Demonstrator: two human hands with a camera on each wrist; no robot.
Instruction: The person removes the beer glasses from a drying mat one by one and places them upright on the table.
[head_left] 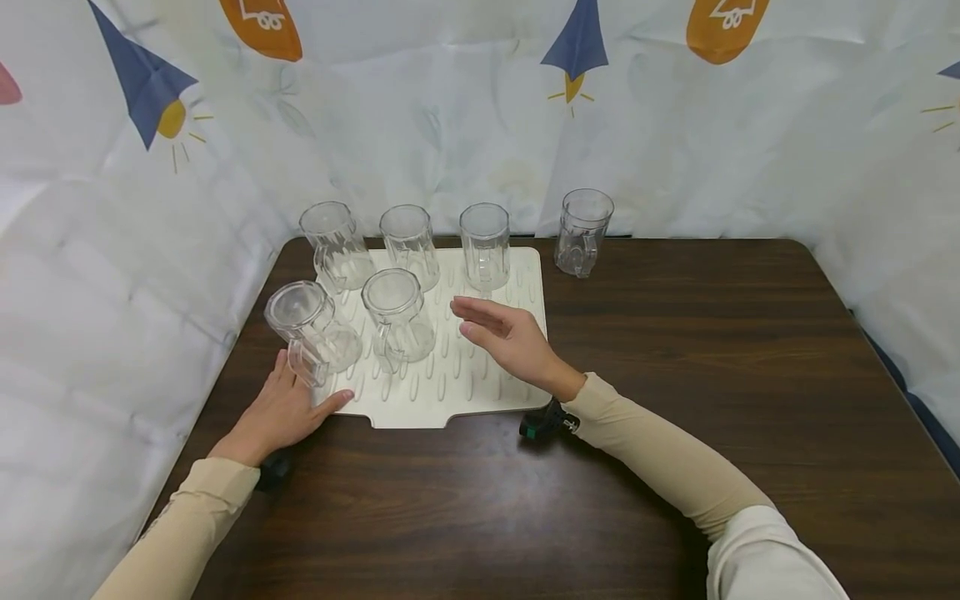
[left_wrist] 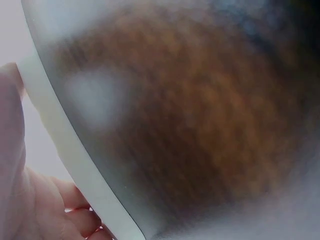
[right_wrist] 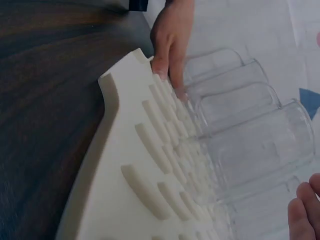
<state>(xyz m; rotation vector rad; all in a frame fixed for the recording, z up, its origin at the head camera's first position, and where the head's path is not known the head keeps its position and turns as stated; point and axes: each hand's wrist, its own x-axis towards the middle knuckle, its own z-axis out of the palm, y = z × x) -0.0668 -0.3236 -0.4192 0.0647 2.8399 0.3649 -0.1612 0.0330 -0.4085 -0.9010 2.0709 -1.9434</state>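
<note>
Several clear glass mugs with handles stand on a white ridged drying mat [head_left: 480,379]. The front-left mug [head_left: 303,321] is right beside my left hand [head_left: 277,412], whose fingers lie straight at the mat's front-left corner, with the thumb on its front edge. My right hand [head_left: 510,342] is over the mat's right half, fingers extended and holding nothing. To its left stands the front-middle mug [head_left: 397,321]; behind it is the back-right mug [head_left: 485,250]. In the right wrist view, mugs [right_wrist: 260,145] appear past the mat's ridges. The left wrist view is mostly blurred.
One more glass mug [head_left: 583,233] stands on the dark wooden table [head_left: 712,350], right of the mat near the back edge. Behind the table and along its sides hangs a white printed sheet [head_left: 465,108].
</note>
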